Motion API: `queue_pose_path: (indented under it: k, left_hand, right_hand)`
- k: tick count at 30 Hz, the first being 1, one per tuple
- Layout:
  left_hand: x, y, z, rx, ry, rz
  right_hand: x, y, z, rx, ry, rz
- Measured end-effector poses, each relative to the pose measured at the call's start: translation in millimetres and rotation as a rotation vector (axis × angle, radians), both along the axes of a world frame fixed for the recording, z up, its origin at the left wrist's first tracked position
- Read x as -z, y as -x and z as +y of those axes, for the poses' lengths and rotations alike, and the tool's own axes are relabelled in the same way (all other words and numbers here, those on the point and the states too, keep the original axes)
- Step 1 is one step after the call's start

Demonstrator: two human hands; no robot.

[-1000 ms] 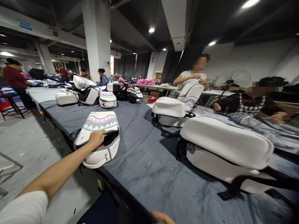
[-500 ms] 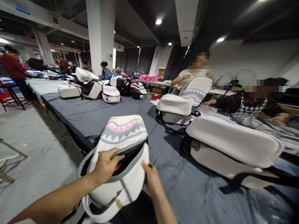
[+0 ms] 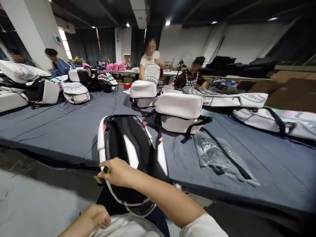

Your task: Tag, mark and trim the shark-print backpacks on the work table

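A white backpack (image 3: 130,144) with a black back panel stands tilted at the near edge of the table, its back panel and straps facing me. My right hand (image 3: 115,171) is closed on its left side edge, and a small black and green object shows between the fingers. My left hand (image 3: 97,215) is below the backpack, near my shirt, with its fingers curled; whether it holds anything is hidden.
White backpacks (image 3: 179,105) are stacked on the dark-covered table (image 3: 74,131), with more at left and right. A clear plastic bag (image 3: 217,154) lies at right. Two people (image 3: 150,59) work across the table; others are at far left.
The backpack has turned from its shark-print front to its black back. My right hand moved left onto its edge; my left hand let go and dropped lower. The view swung right.
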State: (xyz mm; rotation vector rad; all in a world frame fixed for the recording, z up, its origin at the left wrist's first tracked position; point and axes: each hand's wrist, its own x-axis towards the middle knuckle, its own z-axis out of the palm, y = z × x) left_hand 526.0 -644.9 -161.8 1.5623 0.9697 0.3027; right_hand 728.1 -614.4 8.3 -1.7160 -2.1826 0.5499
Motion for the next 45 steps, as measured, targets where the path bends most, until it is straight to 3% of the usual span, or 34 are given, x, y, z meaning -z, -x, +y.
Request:
queue_pose_path:
  k: [2, 4, 6, 8, 10, 12, 14, 16, 17, 19, 21, 23, 25, 27, 31, 34, 37, 39, 42, 43, 45]
  left_hand:
    - [-21.7, 7, 19, -0.254, -0.262, -0.007]
    - [-42.5, -10, 39, -0.489, -0.662, 0.006]
    - [-45.5, -39, 53, -0.432, -0.972, 0.081]
    - [-27.3, -66, 60, -0.278, -1.147, 0.232]
    - [3.9, -80, 60, -0.179, -1.268, 0.386]
    - [36.3, -78, 57, -0.121, -1.376, 0.466]
    - [59.7, -67, 50, -0.084, -1.461, 0.474]
    - [67.9, -57, 41, -0.076, -1.496, 0.454]
    - [65.4, -54, 37, -0.078, -1.491, 0.439]
    - [47.1, -57, 34, -0.059, -1.467, 0.376]
    - [14.6, -72, 42, 0.061, -1.478, 0.280]
    - [-24.6, -100, 61, 0.284, -1.536, 0.202]
    - [-61.6, -136, 87, 0.383, -1.567, 0.198]
    - [-89.5, -174, 110, 0.482, -1.623, 0.161]
    - [-115.3, -239, 125, 0.627, -1.648, 0.145]
    - [-121.2, -261, 124, 0.708, -1.643, 0.181]
    - [-122.8, -233, 135, 0.685, -1.664, 0.096]
    - [-121.6, -189, 145, 0.375, -1.607, 0.013]
    - [-114.1, -118, 149, -0.301, -1.328, 0.043]
    - [-109.4, -99, 146, -0.412, -1.259, 0.092]
    - [-98.2, -76, 139, -0.424, -1.242, 0.198]
  right_hand:
    - [10.2, -2, 3, 0.012, -0.014, 0.274]
    - [13.2, -11, 11, 0.121, 0.003, 0.685]
    - [15.0, -25, 25, 0.286, 0.077, 0.990]
    - [20.6, -44, 37, 0.444, 0.152, 1.046]
    - [30.6, -69, 44, 0.545, 0.214, 0.945]
    - [42.6, -101, 41, 0.619, 0.261, 0.827]
    - [53.5, -134, 31, 0.705, 0.244, 0.699]
    - [62.6, -160, 19, 0.767, 0.200, 0.576]
    - [66.9, -169, 14, 0.773, 0.194, 0.524]
    - [75.9, -176, 6, 0.742, 0.224, 0.455]
    - [84.9, -171, 1, 0.695, 0.241, 0.414]
    - [91.1, -162, -5, 0.671, 0.206, 0.375]
    - [92.7, -156, -17, 0.667, 0.134, 0.308]
    - [90.4, -157, -34, 0.668, 0.075, 0.227]
    - [88.4, -175, -59, 0.673, 0.073, 0.122]
    - [100.0, -185, -62, 0.721, 0.106, 0.109]
    - [116.7, -192, -58, 0.785, 0.143, 0.161]
    - [125.3, -196, -55, 0.803, 0.142, 0.201]
    - [132.2, -203, -52, 0.800, 0.124, 0.211]
    - [133.1, -205, -51, 0.797, 0.137, 0.211]
    - [133.5, -207, -49, 0.801, 0.186, 0.200]
